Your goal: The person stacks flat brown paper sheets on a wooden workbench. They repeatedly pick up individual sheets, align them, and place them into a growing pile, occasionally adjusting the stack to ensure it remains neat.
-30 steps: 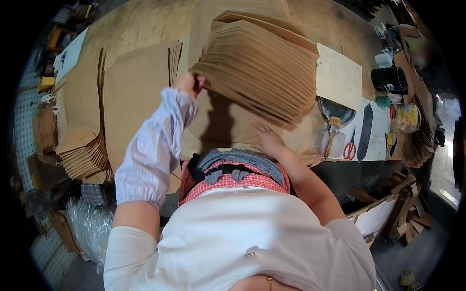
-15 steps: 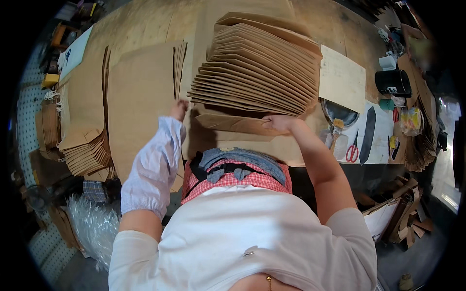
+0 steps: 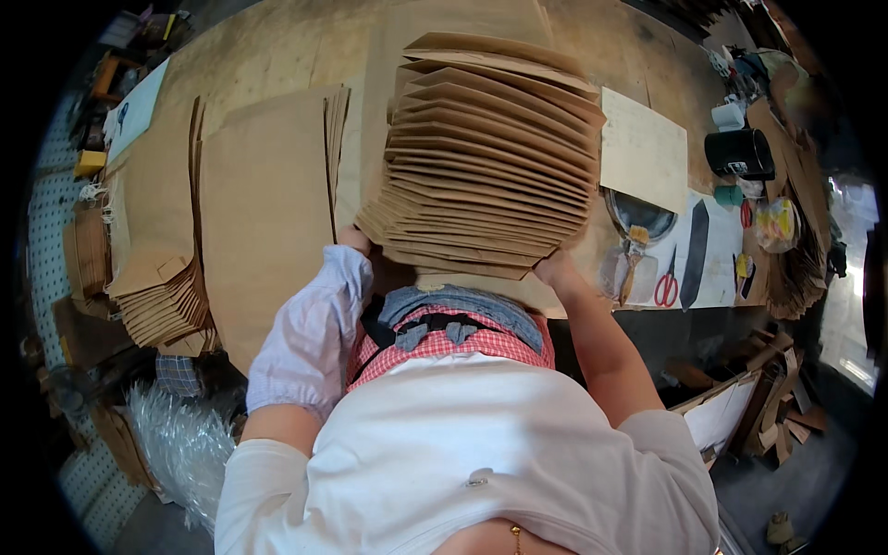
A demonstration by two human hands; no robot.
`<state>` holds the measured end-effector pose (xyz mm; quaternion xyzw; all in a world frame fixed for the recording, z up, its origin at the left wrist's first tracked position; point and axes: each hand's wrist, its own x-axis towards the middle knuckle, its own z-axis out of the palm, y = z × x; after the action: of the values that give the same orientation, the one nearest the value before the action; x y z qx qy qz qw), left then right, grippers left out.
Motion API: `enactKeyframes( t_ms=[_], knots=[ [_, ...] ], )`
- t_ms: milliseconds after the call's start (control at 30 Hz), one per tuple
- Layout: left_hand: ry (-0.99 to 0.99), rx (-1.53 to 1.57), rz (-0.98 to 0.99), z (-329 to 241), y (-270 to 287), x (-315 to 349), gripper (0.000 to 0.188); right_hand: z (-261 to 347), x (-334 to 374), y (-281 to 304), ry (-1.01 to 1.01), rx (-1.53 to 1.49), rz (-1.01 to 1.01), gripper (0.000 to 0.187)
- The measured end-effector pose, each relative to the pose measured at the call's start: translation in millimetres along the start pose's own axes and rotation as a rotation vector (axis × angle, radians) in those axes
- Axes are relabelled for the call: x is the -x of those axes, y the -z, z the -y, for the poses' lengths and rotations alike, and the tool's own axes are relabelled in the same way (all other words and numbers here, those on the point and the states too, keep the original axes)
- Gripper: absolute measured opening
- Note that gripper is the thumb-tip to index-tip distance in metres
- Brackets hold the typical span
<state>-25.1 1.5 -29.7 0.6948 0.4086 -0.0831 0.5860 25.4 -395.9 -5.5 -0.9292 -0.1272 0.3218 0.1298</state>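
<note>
We are gripping a fanned stack of brown paper bags (image 3: pixel 486 157) on the worktop (image 3: pixel 277 46). Our left hand (image 3: pixel 353 239) is clamping the stack's near left corner, fingers mostly hidden under it. Our right hand (image 3: pixel 552 268) is pressing the near right corner, fingertips tucked out of sight, so the hands are sitting apart. Left of the stack, flat brown sheets (image 3: pixel 264 194) are lying; a second bag pile (image 3: pixel 166 301) is hanging off the edge beyond them. Right of the stack, red scissors (image 3: pixel 666 287) and a black cup (image 3: pixel 738 153) are sitting, details blurry.
</note>
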Motion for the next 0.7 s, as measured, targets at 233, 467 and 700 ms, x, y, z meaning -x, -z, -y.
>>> enactKeyframes(
  t_ms=[233, 467, 700],
  knots=[
    [0.151, 0.419, 0.124, -179.1, -21.6, 26.7, 0.011, 79.9, 70.7, 78.3, 0.030, 0.062, 0.426, 0.038],
    [0.448, 0.662, 0.063, -259.4, -38.2, -18.4, 0.017, 113.9, 2.7, -5.4, 0.372, 0.539, -0.173, 0.066],
    [-0.003, 0.364, 0.387, -181.9, -5.2, 22.8, 0.012, 83.9, -17.9, 57.0, 0.360, -0.064, 0.219, 0.037]
  ],
)
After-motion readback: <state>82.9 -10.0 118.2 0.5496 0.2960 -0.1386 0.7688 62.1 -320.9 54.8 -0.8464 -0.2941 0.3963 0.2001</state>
